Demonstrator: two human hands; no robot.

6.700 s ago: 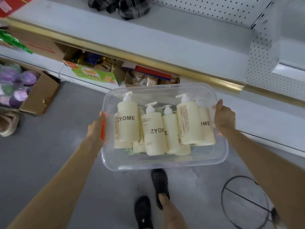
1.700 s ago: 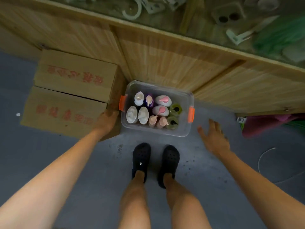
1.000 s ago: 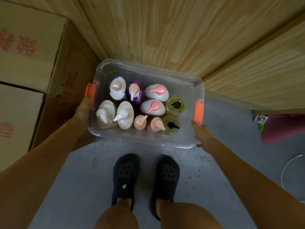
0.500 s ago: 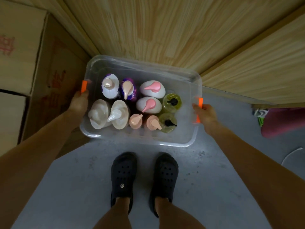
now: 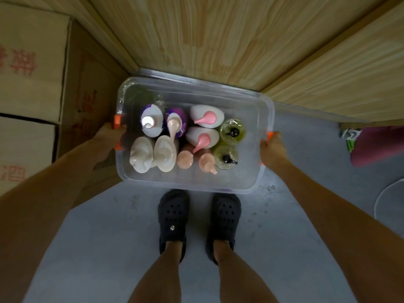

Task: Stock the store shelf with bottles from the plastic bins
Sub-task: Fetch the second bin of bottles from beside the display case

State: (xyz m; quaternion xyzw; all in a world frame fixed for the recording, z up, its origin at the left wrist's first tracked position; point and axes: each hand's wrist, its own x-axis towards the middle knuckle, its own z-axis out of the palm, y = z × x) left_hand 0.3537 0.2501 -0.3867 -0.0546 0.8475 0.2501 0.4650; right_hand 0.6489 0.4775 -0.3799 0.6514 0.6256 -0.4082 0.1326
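Clear plastic forms the bin (image 5: 251, 171), and the person has it by both ends. The left hand (image 5: 109, 136) curls round the orange left handle (image 5: 117, 123); the right hand (image 5: 272, 149) grips the orange right handle (image 5: 270, 135). The bin is just ahead of the person's black clogs (image 5: 173, 217), its far side close to a wood panel (image 5: 196, 36), with cardboard boxes (image 5: 28, 62) just to its left. Whether its base touches the grey floor (image 5: 98, 237) I cannot tell. Inside, ten pump bottles (image 5: 202, 138) stand upright, crowded toward the near wall. A cream pair (image 5: 141, 155) is at the left with a purple pair (image 5: 151, 122) behind. A peach pair (image 5: 185, 159) stands mid-bin with a pink-pump pair (image 5: 206, 117) behind, and a yellow-green pair (image 5: 232, 131) is at the right.
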